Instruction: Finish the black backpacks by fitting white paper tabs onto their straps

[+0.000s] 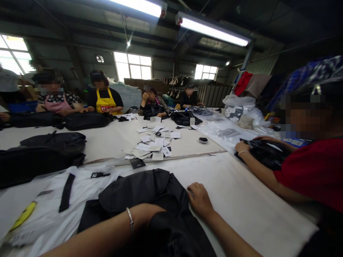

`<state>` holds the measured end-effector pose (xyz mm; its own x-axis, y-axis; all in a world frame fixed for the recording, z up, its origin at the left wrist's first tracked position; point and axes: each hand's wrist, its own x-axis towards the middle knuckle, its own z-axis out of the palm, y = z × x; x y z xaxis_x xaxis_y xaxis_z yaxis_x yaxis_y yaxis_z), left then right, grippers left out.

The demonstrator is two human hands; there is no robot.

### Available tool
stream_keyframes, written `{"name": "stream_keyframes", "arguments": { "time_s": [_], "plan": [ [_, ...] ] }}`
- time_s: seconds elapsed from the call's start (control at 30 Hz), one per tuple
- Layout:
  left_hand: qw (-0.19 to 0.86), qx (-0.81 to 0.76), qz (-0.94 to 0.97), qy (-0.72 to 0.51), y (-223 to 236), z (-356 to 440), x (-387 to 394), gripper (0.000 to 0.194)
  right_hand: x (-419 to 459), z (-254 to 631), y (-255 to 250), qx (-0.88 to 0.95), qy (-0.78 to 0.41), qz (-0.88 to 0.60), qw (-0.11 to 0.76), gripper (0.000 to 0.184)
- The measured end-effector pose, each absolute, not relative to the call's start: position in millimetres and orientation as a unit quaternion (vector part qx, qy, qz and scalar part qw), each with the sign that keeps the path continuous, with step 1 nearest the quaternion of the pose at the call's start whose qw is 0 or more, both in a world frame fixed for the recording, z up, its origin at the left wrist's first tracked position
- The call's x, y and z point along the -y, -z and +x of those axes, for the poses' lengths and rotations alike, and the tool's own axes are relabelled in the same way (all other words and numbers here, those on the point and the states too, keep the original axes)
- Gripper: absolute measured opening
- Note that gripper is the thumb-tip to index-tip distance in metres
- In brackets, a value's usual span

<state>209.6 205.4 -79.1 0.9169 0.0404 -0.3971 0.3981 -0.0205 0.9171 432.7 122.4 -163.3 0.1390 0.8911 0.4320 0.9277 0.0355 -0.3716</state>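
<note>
Rests curled right hand [200, 200] against right side of black bag [134, 191], near front edge of bench [246, 200]; tucks left hand [150, 213] under bag fabric; cannot tell either hold.

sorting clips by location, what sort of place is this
Probably a factory or workshop floor that handles bags: black bags lie on a broad white work surface with several people around it, loose paper cards or tags are heaped on it, and strip lights hang overhead.
</note>
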Motion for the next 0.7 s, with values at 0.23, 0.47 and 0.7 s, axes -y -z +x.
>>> {"name": "stream_keyframes", "arguments": {
  "time_s": [0.23, 0.47, 0.7],
  "plan": [
    [0.735, -0.274, 0.611, 0.100, 54, 176, -207, 0.040, -118, 434, 157, 0.646, -0.003, -0.713, 0.272, 0.019],
    [0.626, -0.284, 0.719, 0.101, 35, 153, -173, 0.048, -116, 434, 156, 0.652, -0.007, -0.708, 0.271, 0.021],
    [0.451, -0.356, 0.817, -0.042, 32, 150, -157, 0.025, -118, 449, 179, 0.698, 0.010, -0.662, 0.275, 0.031]
  ]
}}
